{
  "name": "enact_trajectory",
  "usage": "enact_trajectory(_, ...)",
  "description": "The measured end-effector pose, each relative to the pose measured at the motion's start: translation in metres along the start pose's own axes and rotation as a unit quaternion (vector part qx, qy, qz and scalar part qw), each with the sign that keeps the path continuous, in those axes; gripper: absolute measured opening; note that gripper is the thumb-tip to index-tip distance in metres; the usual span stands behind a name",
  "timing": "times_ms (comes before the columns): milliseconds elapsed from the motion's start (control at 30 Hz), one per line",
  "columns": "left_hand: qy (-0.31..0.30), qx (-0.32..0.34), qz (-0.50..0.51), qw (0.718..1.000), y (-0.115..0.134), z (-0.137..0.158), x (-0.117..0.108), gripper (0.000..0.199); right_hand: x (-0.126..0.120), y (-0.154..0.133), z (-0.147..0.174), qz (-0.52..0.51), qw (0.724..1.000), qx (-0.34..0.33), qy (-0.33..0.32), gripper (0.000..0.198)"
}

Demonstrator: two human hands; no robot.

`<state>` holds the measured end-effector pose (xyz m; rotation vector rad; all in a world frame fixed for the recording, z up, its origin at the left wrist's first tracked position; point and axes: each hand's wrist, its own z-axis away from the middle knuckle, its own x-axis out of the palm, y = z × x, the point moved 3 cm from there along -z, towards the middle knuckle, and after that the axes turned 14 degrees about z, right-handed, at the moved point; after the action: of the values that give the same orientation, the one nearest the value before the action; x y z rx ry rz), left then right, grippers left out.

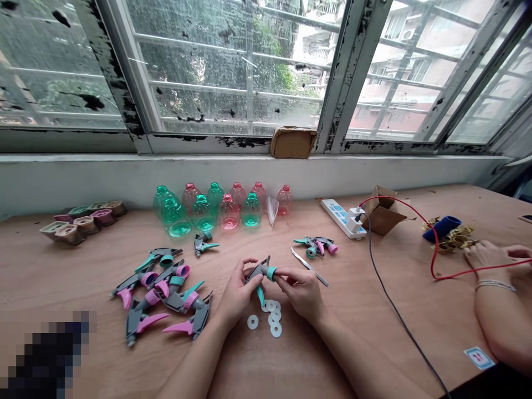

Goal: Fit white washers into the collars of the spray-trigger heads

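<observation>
Between both hands is a grey spray head (258,271) with a teal trigger and a teal collar. My left hand (238,291) is closed around its body. The fingertips of my right hand (302,289) pinch the teal collar from the right. Just below lie several flat white ring washers (274,317), one of them apart on the left. A pile of grey spray heads (164,293) with pink or teal triggers rests beside my left forearm. Metal tweezers (310,266) lie beyond my right hand, near a smaller cluster of spray heads (316,245).
Green and pink clear bottles (203,213) stand along the wall. A white power strip (343,218) with a grey cable and a red cable lies by an open cardboard box (382,213). At the right, another person's hand (492,260) is near golden pieces. Small containers (85,221) sit far left.
</observation>
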<state>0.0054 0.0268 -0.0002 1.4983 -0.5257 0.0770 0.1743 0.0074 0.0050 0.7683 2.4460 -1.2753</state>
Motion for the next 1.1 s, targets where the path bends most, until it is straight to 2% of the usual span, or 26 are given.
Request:
enact_trajectory(100, 0.012, 0.001, -0.012, 1.000, 0.003, 0.002, 0.001, 0.040, 0.000, 0.000, 0.001, 0.000, 1.000, 0.002, -0.001, 0.013)
enact_trajectory(333, -0.006, 0.004, -0.004, 1.000, -0.001, -0.002, -0.001, 0.039, 0.000, 0.000, 0.000, 0.008, 1.000, -0.002, 0.013, 0.011)
enact_trajectory(533, 0.007, 0.036, -0.032, 0.999, 0.000, -0.002, -0.003, 0.036, 0.000, -0.002, -0.001, 0.026, 1.000, -0.006, 0.008, 0.011)
enact_trajectory(667, 0.013, 0.029, -0.021, 0.999, 0.003, -0.001, -0.002, 0.038, -0.001, -0.001, 0.000, 0.029, 0.999, 0.030, -0.005, 0.011)
enact_trajectory(800, 0.030, 0.037, -0.035, 0.998, 0.006, 0.000, -0.003, 0.038, 0.001, -0.003, 0.002, 0.031, 0.998, 0.038, -0.044, 0.038)
enact_trajectory(933, 0.016, 0.033, -0.031, 0.999, 0.004, 0.000, -0.003, 0.038, 0.001, -0.005, -0.001, 0.067, 0.994, 0.017, -0.084, 0.028)
enact_trajectory(1033, 0.015, 0.016, 0.003, 1.000, 0.001, 0.000, -0.004, 0.041, -0.014, 0.009, -0.013, 0.084, 0.995, 0.025, -0.038, 0.029)
enact_trajectory(1100, 0.020, 0.011, 0.015, 1.000, -0.001, -0.001, -0.004, 0.041, -0.035, 0.029, -0.024, 0.111, 0.990, 0.069, 0.052, 0.036)
